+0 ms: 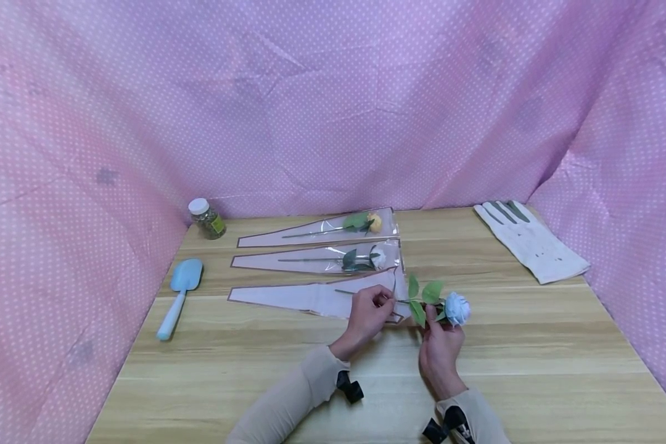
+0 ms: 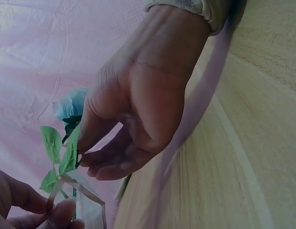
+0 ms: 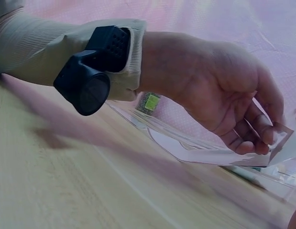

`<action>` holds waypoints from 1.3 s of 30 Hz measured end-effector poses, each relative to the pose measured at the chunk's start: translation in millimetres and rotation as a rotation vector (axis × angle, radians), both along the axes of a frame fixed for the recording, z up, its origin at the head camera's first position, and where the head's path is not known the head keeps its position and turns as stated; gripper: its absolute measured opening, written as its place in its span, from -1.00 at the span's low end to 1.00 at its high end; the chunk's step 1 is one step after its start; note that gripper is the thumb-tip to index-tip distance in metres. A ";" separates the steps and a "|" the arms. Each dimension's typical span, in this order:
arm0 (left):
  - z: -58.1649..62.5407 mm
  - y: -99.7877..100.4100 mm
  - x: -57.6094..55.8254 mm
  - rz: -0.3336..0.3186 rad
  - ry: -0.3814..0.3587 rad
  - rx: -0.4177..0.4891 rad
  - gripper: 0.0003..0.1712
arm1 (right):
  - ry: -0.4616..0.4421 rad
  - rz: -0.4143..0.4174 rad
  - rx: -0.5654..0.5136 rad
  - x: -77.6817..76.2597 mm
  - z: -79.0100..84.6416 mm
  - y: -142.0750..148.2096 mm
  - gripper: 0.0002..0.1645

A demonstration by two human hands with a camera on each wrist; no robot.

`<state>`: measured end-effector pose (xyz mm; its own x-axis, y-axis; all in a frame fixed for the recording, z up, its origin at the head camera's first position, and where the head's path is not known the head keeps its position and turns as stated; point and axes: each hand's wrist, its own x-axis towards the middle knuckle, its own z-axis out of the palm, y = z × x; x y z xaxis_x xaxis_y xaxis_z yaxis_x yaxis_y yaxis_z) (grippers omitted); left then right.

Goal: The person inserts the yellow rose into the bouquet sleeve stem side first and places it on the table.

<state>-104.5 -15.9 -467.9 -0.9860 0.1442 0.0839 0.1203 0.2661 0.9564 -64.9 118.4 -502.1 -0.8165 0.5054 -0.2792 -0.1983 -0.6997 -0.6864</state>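
Note:
A light-blue artificial rose (image 1: 457, 309) with green leaves lies across the mouth of the nearest flower sleeve (image 1: 288, 298), its stem reaching inside. Just under the bloom, my right hand (image 1: 443, 350) holds the rose between thumb and fingers. My left hand (image 1: 369, 313) pinches the sleeve's brown-bordered opening edge, which also shows in the left wrist view beside the leaves (image 2: 69, 152). Behind lie two more sleeves: one contains a white rose (image 1: 377, 258), the other a yellow rose (image 1: 374, 222).
At the left are a blue hand shovel (image 1: 185, 275) and, farther back, a white-capped jar (image 1: 208, 219). White gloves (image 1: 533, 242) lie at the back right. A pink dotted cloth (image 1: 333, 111) hangs behind the wooden table (image 1: 533, 370).

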 end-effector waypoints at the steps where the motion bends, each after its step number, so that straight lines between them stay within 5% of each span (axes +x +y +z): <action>1: 0.3 0.0 0.1 0.003 -0.001 0.000 -0.92 | 0.005 -0.003 0.001 -0.1 -0.2 0.1 -0.60; 15: 2.2 -0.5 0.6 0.022 0.011 0.008 -0.92 | 0.116 -0.027 -0.057 0.0 0.4 2.5 -0.42; 26: 5.2 0.6 2.6 -0.001 0.045 -0.011 -0.91 | 0.115 0.004 0.052 0.1 -0.6 -4.0 -0.48; 39: 9.3 -0.2 2.1 -0.026 0.034 -0.060 -0.89 | -0.025 0.097 0.114 -0.9 -0.7 -3.9 -0.47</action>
